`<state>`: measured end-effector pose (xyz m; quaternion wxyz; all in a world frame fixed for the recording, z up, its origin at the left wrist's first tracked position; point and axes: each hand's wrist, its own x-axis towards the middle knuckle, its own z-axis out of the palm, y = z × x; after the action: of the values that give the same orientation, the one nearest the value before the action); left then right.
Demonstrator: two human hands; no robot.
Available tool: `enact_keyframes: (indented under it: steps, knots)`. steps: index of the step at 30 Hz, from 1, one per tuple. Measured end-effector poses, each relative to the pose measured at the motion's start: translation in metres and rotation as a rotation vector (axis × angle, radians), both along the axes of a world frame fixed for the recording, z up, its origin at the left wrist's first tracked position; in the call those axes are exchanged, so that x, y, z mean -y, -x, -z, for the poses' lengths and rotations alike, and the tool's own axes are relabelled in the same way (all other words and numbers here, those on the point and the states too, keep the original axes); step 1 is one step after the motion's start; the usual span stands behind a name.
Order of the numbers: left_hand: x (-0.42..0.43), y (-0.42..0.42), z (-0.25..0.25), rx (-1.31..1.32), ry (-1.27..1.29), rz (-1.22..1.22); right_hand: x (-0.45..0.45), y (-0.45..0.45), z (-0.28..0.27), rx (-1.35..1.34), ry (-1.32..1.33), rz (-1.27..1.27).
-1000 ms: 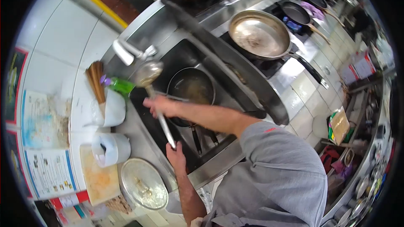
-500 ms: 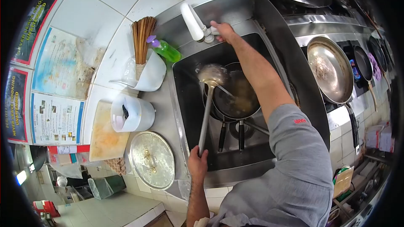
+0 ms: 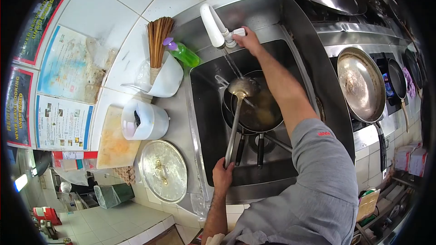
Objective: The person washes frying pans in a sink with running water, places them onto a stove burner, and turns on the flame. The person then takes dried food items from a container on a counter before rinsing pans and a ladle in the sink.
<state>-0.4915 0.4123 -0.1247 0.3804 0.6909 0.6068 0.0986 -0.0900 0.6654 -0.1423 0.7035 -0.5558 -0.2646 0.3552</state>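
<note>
My left hand is closed round the lower end of a long metal ladle. The ladle's bowl is above dark pans that lie in the sink. My right hand grips the lever of the white faucet at the back of the sink. Water runs from the spout down toward the ladle bowl. Brownish liquid sits in the upper pan, whose black handle points toward me.
Left of the sink are a green bottle, a bamboo brush, a white container, a cutting board and a round metal lid. A large frying pan sits on the stove at right.
My right hand has left the ladle and gone up to the faucet lever. Water now flows from the spout. The ladle has shifted right, over the pans, and the view has turned.
</note>
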Motion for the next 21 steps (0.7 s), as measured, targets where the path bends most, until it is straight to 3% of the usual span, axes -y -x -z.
enact_keyframes:
  steps: [1, 2, 3, 4, 5, 6, 8, 9, 11, 12, 14, 16, 19, 21]
  knots:
    - [0.001, 0.000, 0.002, 0.002, 0.000, 0.003, -0.006, 0.006, 0.028, 0.519, 0.033, 0.209]
    - [0.000, -0.001, 0.006, 0.035, -0.016, 0.003, 0.020, 0.040, 0.015, 0.562, 0.173, 0.307]
    - [-0.002, -0.002, 0.008, 0.070, -0.034, 0.001, 0.039, 0.069, 0.023, 0.662, 0.081, 0.370]
    - [-0.003, -0.006, 0.004, 0.075, -0.039, 0.001, 0.063, 0.096, 0.024, 0.725, 0.109, 0.218]
    - [-0.003, -0.009, -0.002, 0.058, -0.031, -0.001, 0.096, 0.118, 0.014, 0.959, 0.249, -0.036]
    - [-0.002, -0.011, -0.005, 0.042, -0.021, -0.006, 0.106, 0.130, 0.033, 1.339, 0.005, 0.201]
    - [0.006, -0.004, -0.003, 0.043, -0.057, -0.004, 0.081, 0.115, 0.063, 0.941, 0.323, -0.144]
    - [0.009, -0.002, -0.003, 0.049, -0.101, 0.002, 0.076, 0.106, 0.074, 0.940, 0.326, -0.145]
    - [0.007, -0.001, -0.003, 0.052, -0.083, 0.010, 0.068, 0.093, 0.094, 0.227, 0.386, -0.191]
    - [0.005, -0.001, -0.002, 0.055, -0.065, 0.017, 0.064, 0.107, 0.119, 0.515, 0.367, 0.045]
    - [0.004, 0.001, 0.014, 0.092, -0.181, 0.019, 0.091, 0.156, 0.090, 0.568, 0.187, 0.609]
    - [0.005, 0.001, 0.007, 0.114, -0.287, 0.017, 0.101, 0.159, 0.076, 0.509, 0.134, 0.606]
    - [0.008, 0.000, 0.000, 0.086, -0.157, 0.016, 0.085, 0.117, 0.073, 0.485, 0.341, 0.316]
    - [0.011, 0.000, 0.013, 0.133, -0.196, 0.074, 0.085, 0.124, 0.074, 0.591, 0.333, 0.428]
